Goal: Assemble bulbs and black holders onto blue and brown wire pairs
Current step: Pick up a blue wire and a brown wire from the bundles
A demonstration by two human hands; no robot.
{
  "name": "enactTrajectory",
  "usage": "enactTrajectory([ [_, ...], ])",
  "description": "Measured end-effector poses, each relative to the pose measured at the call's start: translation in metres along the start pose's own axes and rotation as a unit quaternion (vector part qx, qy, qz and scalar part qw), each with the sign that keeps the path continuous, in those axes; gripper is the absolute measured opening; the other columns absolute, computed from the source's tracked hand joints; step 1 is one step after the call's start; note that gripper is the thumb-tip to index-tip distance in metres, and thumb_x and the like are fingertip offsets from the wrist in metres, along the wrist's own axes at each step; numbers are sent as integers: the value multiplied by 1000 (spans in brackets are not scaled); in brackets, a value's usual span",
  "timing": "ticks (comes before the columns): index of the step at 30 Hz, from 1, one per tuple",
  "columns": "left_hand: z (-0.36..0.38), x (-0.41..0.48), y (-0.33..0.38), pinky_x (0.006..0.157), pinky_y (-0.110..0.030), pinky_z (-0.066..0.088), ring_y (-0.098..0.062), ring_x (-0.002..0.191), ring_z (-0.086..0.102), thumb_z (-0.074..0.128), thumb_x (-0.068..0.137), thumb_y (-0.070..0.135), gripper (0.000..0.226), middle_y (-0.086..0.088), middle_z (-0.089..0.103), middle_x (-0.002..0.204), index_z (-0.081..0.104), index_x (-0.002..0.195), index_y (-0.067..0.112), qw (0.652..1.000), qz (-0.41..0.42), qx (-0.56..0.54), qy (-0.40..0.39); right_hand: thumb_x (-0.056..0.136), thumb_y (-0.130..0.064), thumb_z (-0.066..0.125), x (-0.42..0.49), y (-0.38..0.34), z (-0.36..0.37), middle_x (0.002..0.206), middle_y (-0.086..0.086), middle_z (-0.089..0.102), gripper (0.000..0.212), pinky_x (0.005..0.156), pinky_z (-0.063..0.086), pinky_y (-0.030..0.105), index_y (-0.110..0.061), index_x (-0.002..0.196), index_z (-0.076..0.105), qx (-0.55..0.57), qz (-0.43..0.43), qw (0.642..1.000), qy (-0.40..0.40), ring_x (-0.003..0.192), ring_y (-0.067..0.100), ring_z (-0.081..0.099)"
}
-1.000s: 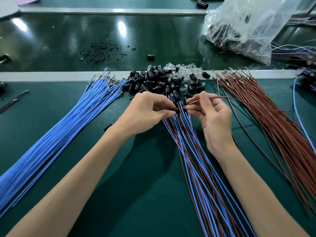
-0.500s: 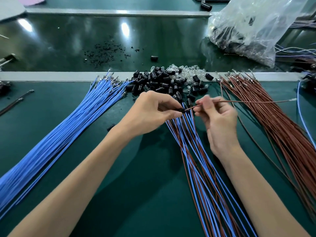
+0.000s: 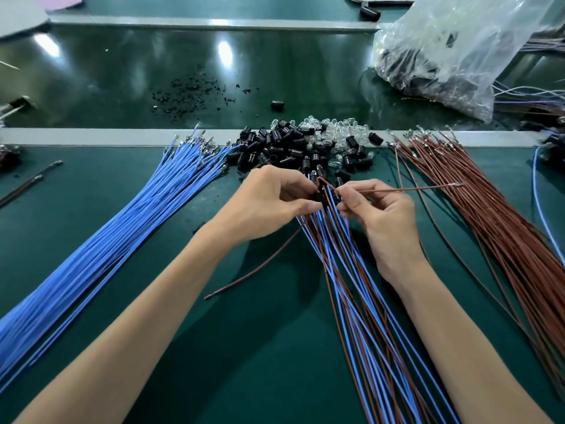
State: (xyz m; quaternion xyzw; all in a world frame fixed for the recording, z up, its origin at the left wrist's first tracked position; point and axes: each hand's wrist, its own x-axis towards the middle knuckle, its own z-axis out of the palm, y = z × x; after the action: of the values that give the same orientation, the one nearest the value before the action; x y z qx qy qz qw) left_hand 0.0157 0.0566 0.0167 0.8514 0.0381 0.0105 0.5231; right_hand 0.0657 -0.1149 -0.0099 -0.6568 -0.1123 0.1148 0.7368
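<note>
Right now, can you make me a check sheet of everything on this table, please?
Surface: dark green table mat, shiny farther back.
Job's things: heap of small black holders and clear glass bulbs; blue-and-brown wire pairs in the middle.
Clutter: scattered black crumbs; one stray black holder.
Grippers: left hand pinches a black holder; right hand pinches one thin brown wire.
Cables: blue wire bundle left; brown wire bundle right.
Surroundings: crumpled clear plastic bag far right.

Head-worn view, close, forward and down
</note>
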Motion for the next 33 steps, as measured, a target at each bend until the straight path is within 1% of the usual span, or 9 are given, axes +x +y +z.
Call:
enactTrajectory([
  [5, -9, 1, -3, 68, -15, 50, -5, 70, 65, 76, 80, 17, 12, 3, 73, 80, 74, 91, 21, 1000, 5, 17, -11, 97, -13, 54, 7, 0, -10, 65, -11, 65, 17, 62, 50, 15, -16, 82, 62, -18, -34, 998, 56, 63, 2, 60],
  [9, -1, 0, 0, 73, -24, 55, -15, 73, 69, 76, 79, 13, 12, 0, 74, 79, 75, 87, 22, 999, 13, 24, -33, 93, -19, 60, 2, 6, -5, 65, -10, 65, 16, 72, 54, 30, -25, 79, 63, -113, -53, 992, 6, 65, 7, 61],
  [11, 0, -1, 1, 73, -26, 54, -17, 73, 68, 76, 79, 15, 11, -1, 73, 79, 75, 87, 22, 999, 12, 31, -35, 90, -24, 62, 1, 5, -5, 65, -10, 65, 13, 72, 54, 31, -28, 78, 63, -133, -72, 988, 10, 64, 7, 61],
  [15, -9, -1, 1, 58, -12, 42, -5, 55, 55, 76, 79, 23, 8, 10, 68, 67, 75, 86, 27, 999, 2, 36, -24, 94, -22, 58, 2, 5, -7, 63, -12, 62, 18, 67, 53, 28, -31, 79, 57, -186, -128, 972, 62, 60, 4, 60],
  [17, -11, -2, 1, 53, -10, 39, -1, 52, 52, 77, 78, 24, 8, 15, 63, 62, 75, 84, 30, 999, 7, 45, -18, 95, -17, 57, 0, 6, -4, 62, -10, 60, 22, 63, 50, 21, -31, 78, 54, -222, -141, 964, 51, 58, 1, 60],
  [21, -7, -3, 4, 54, -21, 41, -8, 57, 53, 76, 79, 24, 7, 3, 68, 70, 75, 85, 26, 998, 22, 55, -28, 94, -14, 59, -2, 6, 1, 61, -11, 61, 24, 57, 47, 13, -31, 78, 56, -227, -134, 964, 17, 55, -2, 60],
  [25, -12, -3, 5, 62, -23, 48, -14, 64, 64, 77, 79, 24, 9, 0, 70, 75, 75, 87, 28, 997, 6, 52, -56, 97, -20, 55, 1, 8, -5, 65, -11, 61, 21, 60, 49, 22, -29, 78, 55, -216, -109, 970, 22, 56, 0, 58],
  [29, -17, -1, 1, 69, -27, 52, -9, 67, 62, 75, 80, 30, 14, 7, 68, 74, 75, 91, 24, 986, -1, 159, -49, 95, -31, 58, 2, 11, -3, 58, -14, 62, 20, 55, 45, 13, -28, 75, 58, -239, -87, 967, 16, 53, -1, 56],
  [33, -22, 3, -4, 71, -30, 50, -11, 67, 56, 74, 80, 31, 17, 11, 61, 71, 74, 94, 21, 973, -19, 229, -5, 89, -32, 65, 2, 12, 0, 66, -14, 64, 17, 65, 47, 19, -31, 72, 61, -283, -82, 955, -2, 59, 0, 56],
])
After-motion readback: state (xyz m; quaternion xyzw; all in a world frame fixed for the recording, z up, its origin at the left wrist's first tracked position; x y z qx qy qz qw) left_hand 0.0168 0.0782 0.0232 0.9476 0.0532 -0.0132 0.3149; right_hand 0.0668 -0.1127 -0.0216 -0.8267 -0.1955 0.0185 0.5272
